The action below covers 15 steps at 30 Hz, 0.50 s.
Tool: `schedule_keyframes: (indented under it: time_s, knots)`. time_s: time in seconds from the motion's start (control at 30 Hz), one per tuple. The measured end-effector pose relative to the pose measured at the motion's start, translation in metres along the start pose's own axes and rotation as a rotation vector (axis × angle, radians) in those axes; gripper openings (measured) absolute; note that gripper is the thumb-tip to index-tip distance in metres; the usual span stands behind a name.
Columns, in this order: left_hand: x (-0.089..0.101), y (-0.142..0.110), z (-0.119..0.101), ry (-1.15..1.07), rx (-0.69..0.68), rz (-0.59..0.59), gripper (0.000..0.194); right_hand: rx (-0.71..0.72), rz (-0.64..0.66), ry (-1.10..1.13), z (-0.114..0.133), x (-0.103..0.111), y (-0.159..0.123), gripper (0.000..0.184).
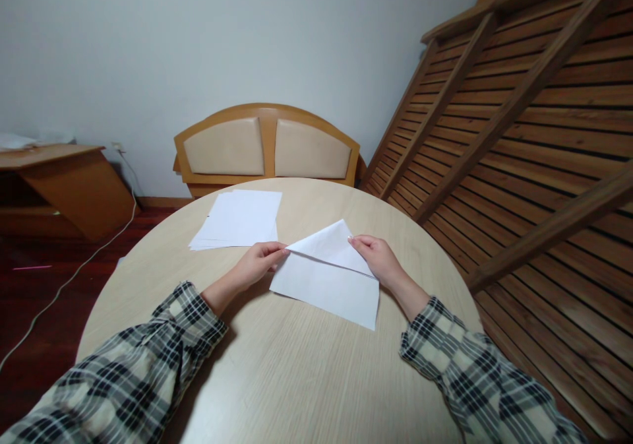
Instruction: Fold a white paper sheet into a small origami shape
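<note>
The left hand pinches the left corner of the folded paper's peaked flap between thumb and fingers; the right hand, nearly closed, grips its right side. The paper sits well inside the round tabletop's edge, loose sheets toward the far-left rim.

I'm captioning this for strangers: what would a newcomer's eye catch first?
Probably the folded white paper just below center, held by the left hand and right hand. Then the slatted wooden panel filling the right side, and the padded headboard beyond the round table.
</note>
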State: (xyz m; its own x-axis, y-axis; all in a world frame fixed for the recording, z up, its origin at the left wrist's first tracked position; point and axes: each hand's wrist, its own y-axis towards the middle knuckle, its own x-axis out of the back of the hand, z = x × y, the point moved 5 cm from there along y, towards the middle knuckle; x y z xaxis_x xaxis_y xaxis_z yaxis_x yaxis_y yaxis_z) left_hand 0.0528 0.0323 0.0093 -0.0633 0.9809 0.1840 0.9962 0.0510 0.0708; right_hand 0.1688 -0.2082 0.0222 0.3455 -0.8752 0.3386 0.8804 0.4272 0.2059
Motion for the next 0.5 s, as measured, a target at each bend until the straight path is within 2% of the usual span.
schedule_keyframes:
  time_s: [0.17,0.27,0.37,0.5]
  knots:
    - [-0.003,-0.002,-0.007,0.034,-0.008,-0.009,0.028,-0.032,0.013,0.027,0.000,-0.003,-0.002,0.048]
    - [-0.007,-0.007,-0.021,0.120,-0.107,-0.051,0.036,-0.068,0.047,0.023,-0.001,-0.009,-0.004,0.050]
    - [-0.010,-0.009,-0.029,0.212,-0.195,-0.047,0.027,-0.110,0.100,0.109,0.000,-0.015,-0.008,0.053]
    - [-0.007,-0.008,-0.022,0.216,-0.132,-0.086,0.027,-0.214,0.203,0.298,0.001,-0.025,-0.014,0.065]
